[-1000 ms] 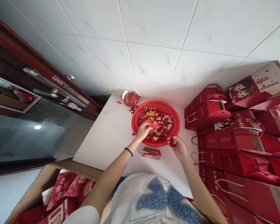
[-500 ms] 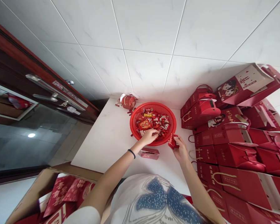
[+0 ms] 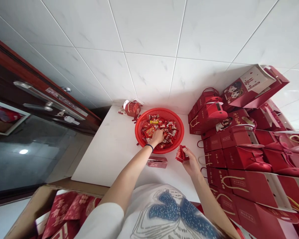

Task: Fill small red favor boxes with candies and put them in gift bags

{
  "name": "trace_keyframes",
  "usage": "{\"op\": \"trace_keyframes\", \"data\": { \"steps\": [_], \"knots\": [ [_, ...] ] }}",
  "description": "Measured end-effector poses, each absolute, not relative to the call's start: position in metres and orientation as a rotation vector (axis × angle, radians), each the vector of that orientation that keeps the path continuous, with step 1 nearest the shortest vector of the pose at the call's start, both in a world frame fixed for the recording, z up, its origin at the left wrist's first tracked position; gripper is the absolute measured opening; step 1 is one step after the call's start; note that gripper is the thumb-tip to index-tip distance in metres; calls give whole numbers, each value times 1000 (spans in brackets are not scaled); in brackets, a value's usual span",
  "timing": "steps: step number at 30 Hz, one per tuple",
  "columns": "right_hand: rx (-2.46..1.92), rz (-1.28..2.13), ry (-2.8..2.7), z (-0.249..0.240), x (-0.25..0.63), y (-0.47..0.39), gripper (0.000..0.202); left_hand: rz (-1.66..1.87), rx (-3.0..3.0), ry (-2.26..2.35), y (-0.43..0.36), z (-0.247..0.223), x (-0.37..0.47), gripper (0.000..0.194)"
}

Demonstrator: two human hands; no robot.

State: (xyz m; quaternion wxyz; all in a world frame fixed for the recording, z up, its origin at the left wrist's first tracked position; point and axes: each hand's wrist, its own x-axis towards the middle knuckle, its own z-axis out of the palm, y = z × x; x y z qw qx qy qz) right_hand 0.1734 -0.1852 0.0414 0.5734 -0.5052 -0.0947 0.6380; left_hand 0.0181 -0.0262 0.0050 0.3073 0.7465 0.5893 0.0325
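Observation:
A red plastic basket [image 3: 137,134] full of small wrapped candies [image 3: 169,132] stands on a white tabletop. My left hand [image 3: 158,136] reaches down into the middle of it, a dark band at the wrist. Its fingers are bent together among the candies, and whatever they pinch is hidden. To the right of the basket, just outside its rim, my right hand [image 3: 192,162] is closed around several red wrapped candies [image 3: 181,154]. In front of the basket a small red box [image 3: 157,162] lies on the table, near neither hand's fingertips.
Stacked red gift bags and boxes [image 3: 221,142] crowd the right side. A round red container [image 3: 133,108] sits behind the basket at left. An open cardboard box [image 3: 43,191] with red packets is at lower left. A dark door [image 3: 40,96] stands left; a tiled wall [image 3: 149,73] rises behind.
My left hand has moved deeper into the basket, up and to the left. My right hand stays beside the basket with its candies. The view has shifted slightly.

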Motion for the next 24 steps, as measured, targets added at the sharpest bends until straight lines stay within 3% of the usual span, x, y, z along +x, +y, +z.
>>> {"op": "trace_keyframes", "data": {
  "steps": [10,19,24],
  "knots": [
    [-1107,1537,-291,58,160,-169,23,159,1950,1523,-35,11,23,11],
    [-1053,1601,-404,74,156,-172,28,630,1539,1017,-98,54,-27,27],
    [-1067,1705,-497,88,134,-169,29,702,1376,1083,-142,77,-47,33]
  ]
}}
